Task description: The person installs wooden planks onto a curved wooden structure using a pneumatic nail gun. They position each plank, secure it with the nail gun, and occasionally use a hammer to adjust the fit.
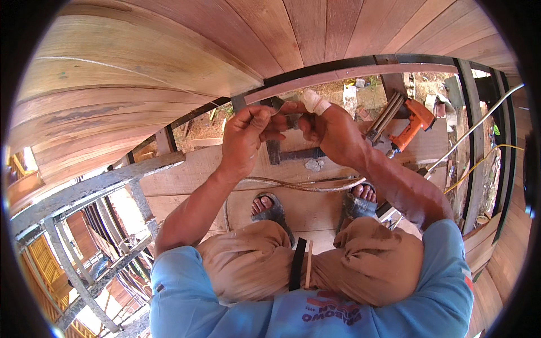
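Note:
My two hands are raised close together in front of me, over the planks. My left hand (243,138) is closed in a pinch, thumb against the fingers. My right hand (332,132) reaches across to it with curled fingers, and a white wrapping (315,102) covers one of its digits. A small, thin thing seems to be between the fingertips, too small to name. Below the hands a hammer (301,154) lies on the plank. To the right of my right hand rests an orange nail gun (414,125).
Wooden boards (307,28) line the wall ahead, with a dark metal frame (360,65) at their lower edge. A hose (298,183) crosses the planks (186,177) near my feet. Metal scaffolding (96,188) stands at left. A yellow cord (473,169) hangs at right.

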